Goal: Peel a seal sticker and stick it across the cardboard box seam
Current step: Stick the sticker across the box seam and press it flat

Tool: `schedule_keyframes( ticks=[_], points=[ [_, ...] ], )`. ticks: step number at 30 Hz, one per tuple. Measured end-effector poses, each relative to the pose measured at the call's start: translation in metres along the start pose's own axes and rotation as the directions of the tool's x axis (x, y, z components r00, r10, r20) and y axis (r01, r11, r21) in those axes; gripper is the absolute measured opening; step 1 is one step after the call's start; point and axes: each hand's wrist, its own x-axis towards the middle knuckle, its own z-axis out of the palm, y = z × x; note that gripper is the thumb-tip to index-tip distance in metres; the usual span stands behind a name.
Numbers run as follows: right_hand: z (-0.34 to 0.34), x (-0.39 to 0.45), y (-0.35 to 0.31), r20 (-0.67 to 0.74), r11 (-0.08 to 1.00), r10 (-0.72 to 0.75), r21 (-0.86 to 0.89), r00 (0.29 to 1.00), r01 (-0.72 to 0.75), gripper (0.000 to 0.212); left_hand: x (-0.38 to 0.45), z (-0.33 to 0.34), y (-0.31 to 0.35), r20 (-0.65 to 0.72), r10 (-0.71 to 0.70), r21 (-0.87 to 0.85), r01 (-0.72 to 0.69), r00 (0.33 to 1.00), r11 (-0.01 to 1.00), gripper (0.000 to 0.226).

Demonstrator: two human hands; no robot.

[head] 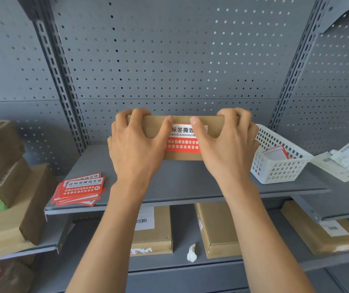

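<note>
We counted one cardboard box (182,123) on the grey shelf (190,182), one seal sticker (183,142) on its near face, one fanned stack of spare stickers (79,190) at the near left of that shelf, and one white basket (279,161) at the right. On the lower shelf we counted three flat cartons and one crumpled paper scrap (192,253).

Our left hand (135,144) and right hand (226,144) gripped the box from either side: fingers curled over its far top edge, both thumbs stretched inward and pressed on the sticker's upper part, tips close but apart. The box stood against the pegboard back wall (169,60), well in from the shelf's near edge, with bare shelf between it and the sticker stack. The basket lay just beside the right hand.

Our hands covered both ends of the sticker and most of the box face, so the seam could not be made out. The sticker's print was partly hidden. Cartons at far left were cut off by the frame.
</note>
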Motion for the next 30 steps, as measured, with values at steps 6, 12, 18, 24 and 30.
schedule_keyframes(
  ticks=[6,12,18,24,30],
  points=[
    [-0.001,-0.001,0.005,0.014,0.999,-0.034,0.017,0.999,0.033,0.055,-0.002,-0.001,-0.002,0.003,0.02,0.005,-0.02,1.0,1.0,0.05],
    [-0.002,0.0,0.01,0.033,0.997,-0.062,0.039,0.997,0.061,0.048,-0.002,-0.003,-0.004,0.002,0.028,-0.015,-0.028,1.0,0.999,0.044],
    [-0.002,0.0,0.013,0.027,0.994,-0.081,0.07,0.996,0.079,0.039,-0.002,-0.004,-0.007,0.001,0.027,-0.031,-0.027,1.0,0.999,0.036],
    [-0.003,-0.002,0.012,0.007,0.992,-0.08,0.102,0.997,0.079,0.04,-0.002,-0.006,-0.007,0.01,0.023,-0.033,-0.023,1.0,0.999,0.037],
    [-0.004,-0.001,0.008,0.034,0.995,-0.101,0.002,0.994,0.101,0.06,-0.001,-0.008,-0.004,0.019,0.038,0.013,-0.039,0.999,0.999,0.05]
  ],
)
